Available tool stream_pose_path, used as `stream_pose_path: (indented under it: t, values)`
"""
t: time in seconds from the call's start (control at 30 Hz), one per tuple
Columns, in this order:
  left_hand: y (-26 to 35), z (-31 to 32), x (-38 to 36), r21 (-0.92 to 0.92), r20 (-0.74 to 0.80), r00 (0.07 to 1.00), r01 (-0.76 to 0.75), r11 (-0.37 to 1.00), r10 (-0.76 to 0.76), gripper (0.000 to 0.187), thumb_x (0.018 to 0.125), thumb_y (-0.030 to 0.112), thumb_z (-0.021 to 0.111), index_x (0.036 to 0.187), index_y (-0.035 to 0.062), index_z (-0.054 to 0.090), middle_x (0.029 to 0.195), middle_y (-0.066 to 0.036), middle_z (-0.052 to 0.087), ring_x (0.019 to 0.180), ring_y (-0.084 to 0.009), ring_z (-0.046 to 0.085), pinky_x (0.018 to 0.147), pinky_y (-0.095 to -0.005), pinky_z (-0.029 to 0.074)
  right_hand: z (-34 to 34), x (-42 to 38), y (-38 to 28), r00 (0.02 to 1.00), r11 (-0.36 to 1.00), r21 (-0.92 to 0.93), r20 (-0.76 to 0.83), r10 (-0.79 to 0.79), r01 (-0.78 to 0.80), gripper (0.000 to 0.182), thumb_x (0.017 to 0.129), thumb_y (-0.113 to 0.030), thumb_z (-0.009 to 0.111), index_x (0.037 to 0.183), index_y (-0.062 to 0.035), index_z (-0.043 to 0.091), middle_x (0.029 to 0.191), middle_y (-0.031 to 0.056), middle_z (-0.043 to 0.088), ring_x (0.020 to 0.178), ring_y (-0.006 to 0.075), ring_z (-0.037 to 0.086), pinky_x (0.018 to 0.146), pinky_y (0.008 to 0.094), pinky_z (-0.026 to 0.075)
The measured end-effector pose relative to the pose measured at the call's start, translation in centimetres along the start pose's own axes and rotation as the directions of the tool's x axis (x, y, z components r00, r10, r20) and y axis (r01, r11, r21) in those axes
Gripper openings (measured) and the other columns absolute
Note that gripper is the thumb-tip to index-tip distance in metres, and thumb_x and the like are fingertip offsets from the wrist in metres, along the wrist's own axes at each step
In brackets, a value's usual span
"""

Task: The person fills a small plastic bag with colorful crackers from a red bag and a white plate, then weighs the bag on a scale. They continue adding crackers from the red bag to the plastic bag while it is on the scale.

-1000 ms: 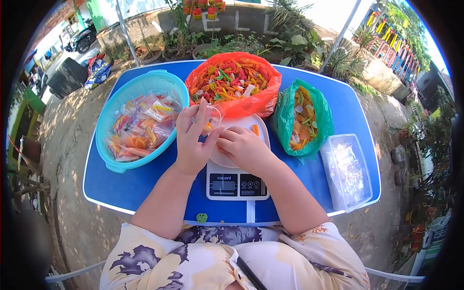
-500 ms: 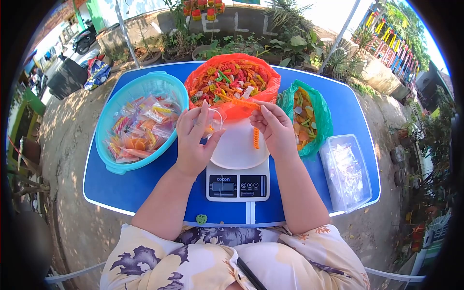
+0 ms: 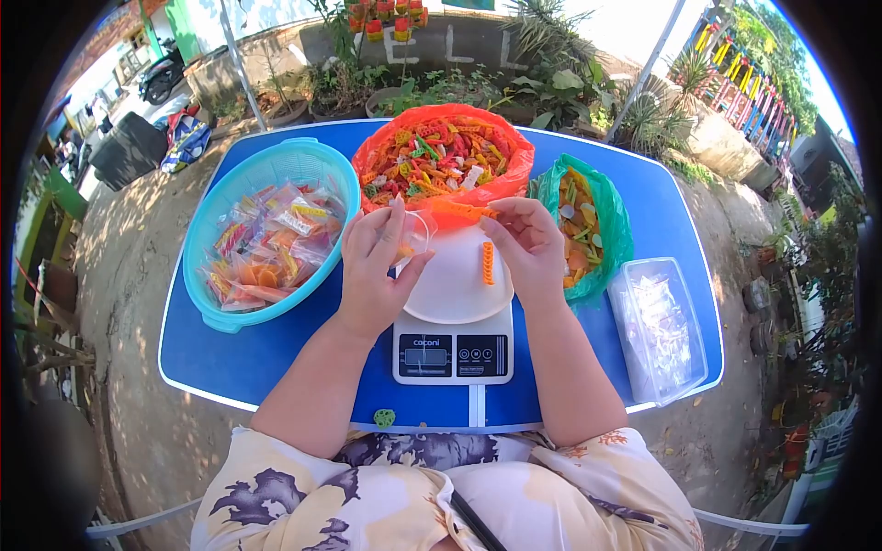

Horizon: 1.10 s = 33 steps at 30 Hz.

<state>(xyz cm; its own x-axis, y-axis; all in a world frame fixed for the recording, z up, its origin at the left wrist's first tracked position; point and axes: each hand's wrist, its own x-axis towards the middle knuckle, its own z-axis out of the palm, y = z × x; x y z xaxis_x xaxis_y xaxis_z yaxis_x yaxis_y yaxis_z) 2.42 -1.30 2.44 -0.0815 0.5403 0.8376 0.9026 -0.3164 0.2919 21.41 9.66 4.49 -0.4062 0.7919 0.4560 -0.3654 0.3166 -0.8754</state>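
My left hand (image 3: pixel 375 266) is closed on a clear plastic bag (image 3: pixel 419 230), held with its mouth toward the right and a little orange stuff inside. Between the fingers of my right hand (image 3: pixel 528 246) is an orange ridged cracker (image 3: pixel 469 211), its left end near the bag's mouth. Both hands are over a white kitchen scale (image 3: pixel 453 367) with a round pale plate (image 3: pixel 441 298). Another orange ridged cracker (image 3: pixel 488 264) lies on the plate beside my right hand. Just beyond the hands is a red plastic bag (image 3: pixel 519 170) full of colourful crackers.
On the left sits a light blue basket (image 3: pixel 207 308) holding several filled packets. A green bag (image 3: pixel 617 234) of mixed chips stands on the right, near a clear tub (image 3: pixel 696 344) of empty plastic bags. One green cracker (image 3: pixel 384 418) lies at the blue table's (image 3: pixel 276 367) front edge.
My right hand has lowered slightly, and the orange cracker in it now sits a little lower. My left hand keeps the clear bag in nearly the same place.
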Motion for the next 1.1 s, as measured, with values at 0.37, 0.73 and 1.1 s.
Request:
stream_pose_path:
  t: [0.37, 0.73, 1.1]
  values:
    - [0.9, 0.5, -0.3, -0.175, 0.124, 0.99, 0.087, 0.981, -0.066, 0.078, 0.075, 0.021, 0.087, 0.143, -0.0006, 0.054, 0.121, -0.012, 0.061, 0.115, -0.031, 0.056, 0.101, -0.0433, 0.042, 2.3, -1.0, -1.5, 0.94, 0.821, -0.466, 0.08, -0.331, 0.329, 0.02, 0.082, -0.001, 0.078, 0.1, -0.0047, 0.071, 0.096, 0.004, 0.072, 0.089, 0.0154, 0.064, 0.078, 0.0288, 0.05]
    - [0.5, 0.4, -0.3, -0.109, 0.047, 0.998, 0.055, 0.993, -0.05, 0.076, 0.076, 0.018, 0.086, 0.143, 0.0, 0.054, 0.122, -0.013, 0.059, 0.113, -0.0305, 0.055, 0.099, -0.042, 0.042, 1.3, -0.2, -1.6, 0.906, 0.531, -0.762, 0.17, -0.388, 0.371, 0.012, 0.086, -0.021, 0.075, 0.083, -0.009, 0.073, 0.099, 0.0044, 0.066, 0.094, 0.0263, 0.058, 0.086, 0.0403, 0.044]
    - [0.6, 0.3, -0.1, -0.049, 0.038, 0.999, 0.024, 0.999, -0.022, 0.076, 0.077, 0.018, 0.085, 0.143, -0.0006, 0.053, 0.122, -0.013, 0.059, 0.113, -0.0302, 0.055, 0.1, -0.0434, 0.041, 0.4, -0.7, -0.1, 0.958, 0.222, -0.932, 0.285, -0.04, 0.286, 0.025, 0.079, -0.027, 0.083, 0.09, -0.0092, 0.071, 0.091, 0.0033, 0.063, 0.092, 0.0227, 0.059, 0.083, 0.0397, 0.045]
